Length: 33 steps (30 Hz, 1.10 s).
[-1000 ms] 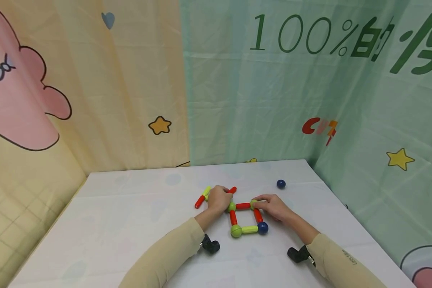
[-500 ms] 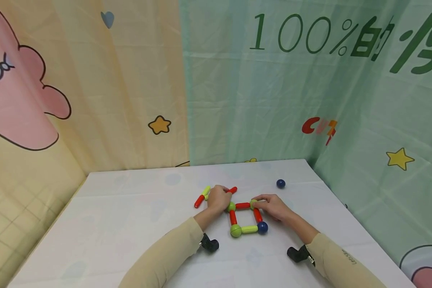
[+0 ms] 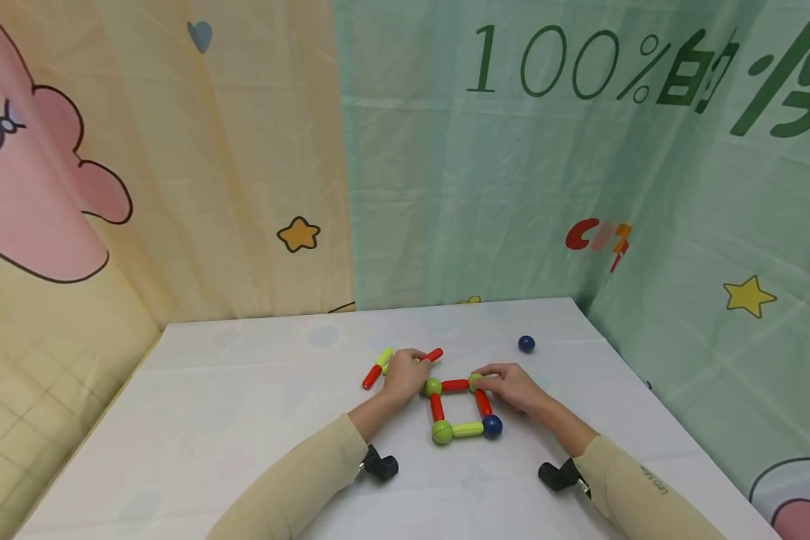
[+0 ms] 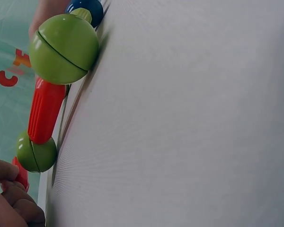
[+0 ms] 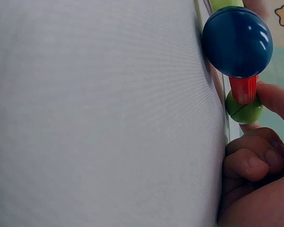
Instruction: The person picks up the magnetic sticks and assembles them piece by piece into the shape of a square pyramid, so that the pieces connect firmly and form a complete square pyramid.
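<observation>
On the white table lies a square of magnetic rods and balls. Its sides are red rods (image 3: pixel 436 407) and one yellow-green rod (image 3: pixel 468 430); its corners are green balls (image 3: pixel 442 432) and a blue ball (image 3: pixel 492 427). My right hand (image 3: pixel 513 386) pinches the far-right green ball (image 5: pixel 246 111) between thumb and finger, with its other fingers curled by the table. Beyond the far-left green ball (image 3: pixel 433 387), my left hand (image 3: pixel 402 379) pinches a loose red rod (image 3: pixel 433 355). In the left wrist view only part of that red rod (image 4: pixel 22 175) shows.
Left of my left hand lie a red rod (image 3: pixel 372 377) and a yellow-green rod (image 3: pixel 385 356) end to end, with something yellow-green beside them partly hidden by the hand. A loose blue ball (image 3: pixel 526 344) sits at the back right. Printed curtains (image 3: pixel 418 187) hang behind the table.
My left hand has shifted slightly left with the red rod, away from the far-left green ball, which shows more fully. My right hand and the square have stayed put.
</observation>
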### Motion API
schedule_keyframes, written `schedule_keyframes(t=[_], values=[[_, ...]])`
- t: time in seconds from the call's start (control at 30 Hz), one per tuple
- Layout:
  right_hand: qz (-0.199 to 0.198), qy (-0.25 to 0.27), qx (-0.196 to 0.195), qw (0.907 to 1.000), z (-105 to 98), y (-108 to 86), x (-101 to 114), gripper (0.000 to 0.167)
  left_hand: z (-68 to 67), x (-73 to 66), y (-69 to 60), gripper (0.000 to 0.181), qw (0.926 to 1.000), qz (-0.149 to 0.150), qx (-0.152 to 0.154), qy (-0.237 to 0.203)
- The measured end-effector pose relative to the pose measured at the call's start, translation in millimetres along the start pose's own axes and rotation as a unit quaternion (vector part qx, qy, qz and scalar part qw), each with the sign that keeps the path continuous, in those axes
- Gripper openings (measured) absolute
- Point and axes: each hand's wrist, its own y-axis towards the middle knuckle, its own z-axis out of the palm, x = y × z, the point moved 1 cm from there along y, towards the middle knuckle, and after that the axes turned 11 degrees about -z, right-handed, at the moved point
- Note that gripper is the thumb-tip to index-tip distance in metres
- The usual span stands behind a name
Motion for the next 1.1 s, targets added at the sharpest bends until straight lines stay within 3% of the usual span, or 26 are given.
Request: schedule_keyframes(t=[0.47, 0.8, 1.1], values=[[0.007, -0.003, 0.005, 1.0000, 0, -1.6, -1, 0.041, -11.1, 7.9, -8.3, 0.019, 0.9994, 0.029, 0.021, 0.000], [-0.005, 0.003, 0.002, 1.0000, -1, -1.5, -1, 0.041, -20.6, 11.4, -20.0, 0.023, 0.9949, 0.068, 0.074, -0.011], [-0.005, 0.014, 0.013, 0.9998, -2, -0.9, -1, 0.043, -22.8, 19.2, -26.8, 0.024, 0.9930, 0.054, 0.102, -0.024]])
